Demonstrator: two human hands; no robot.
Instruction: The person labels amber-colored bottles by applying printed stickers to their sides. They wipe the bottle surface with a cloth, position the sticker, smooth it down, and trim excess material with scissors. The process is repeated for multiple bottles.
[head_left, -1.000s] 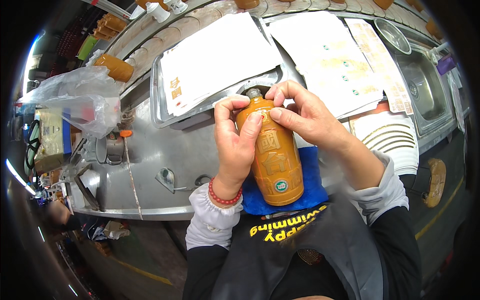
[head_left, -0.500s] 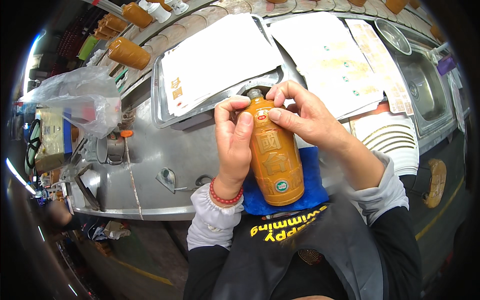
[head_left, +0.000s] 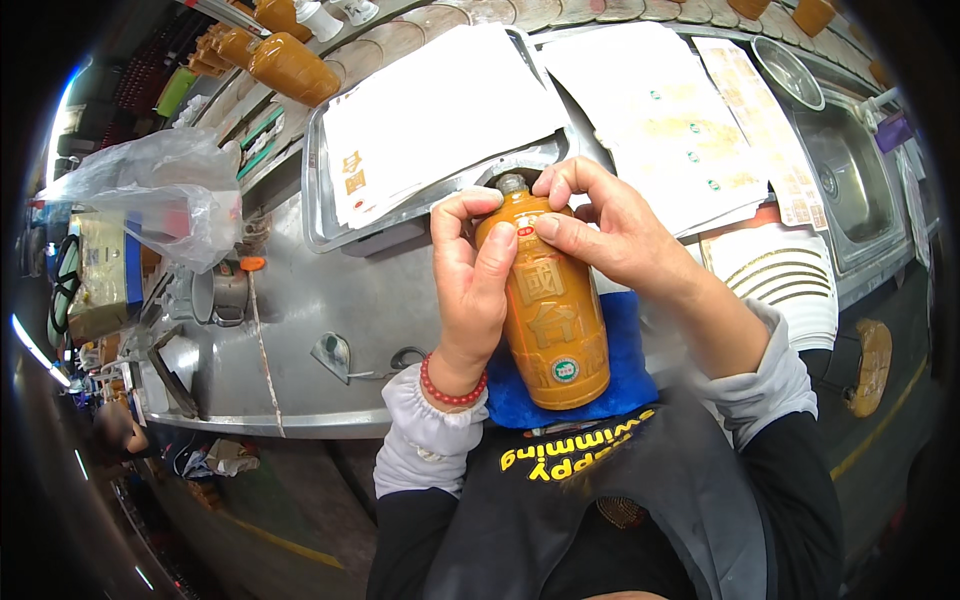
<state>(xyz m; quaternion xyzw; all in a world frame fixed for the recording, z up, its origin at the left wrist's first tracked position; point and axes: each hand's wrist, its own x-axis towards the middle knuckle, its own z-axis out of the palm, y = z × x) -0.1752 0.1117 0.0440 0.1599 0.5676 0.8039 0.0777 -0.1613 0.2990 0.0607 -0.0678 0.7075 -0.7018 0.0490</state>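
A brown glazed bottle point(head_left: 556, 310) with raised characters lies on a blue cloth point(head_left: 630, 345) at the bench's near edge, its neck pointing away from me. My left hand point(head_left: 470, 260) grips the left of its shoulder, with the thumb on the front face. From the right, my right hand point(head_left: 610, 225) holds the other side, its thumb beside a small red label point(head_left: 522, 230) below the neck. Lower down on the bottle is a round green-and-white sticker point(head_left: 565, 370). Past my fingers the narrow neck point(head_left: 511, 184) shows.
A metal tray point(head_left: 318, 215) with white sheets point(head_left: 440, 110) stands beyond the bottle. More sheets point(head_left: 660, 130) lie right of it, near a sink point(head_left: 850, 190). Metal cup point(head_left: 228, 292), plastic bag point(head_left: 170, 200) and tape-like scrap point(head_left: 335, 352) are at left. Brown bottles point(head_left: 293, 70) line the back.
The brown bottles at the back left have shifted along to the right. Both hands stay nearly still on the held bottle.
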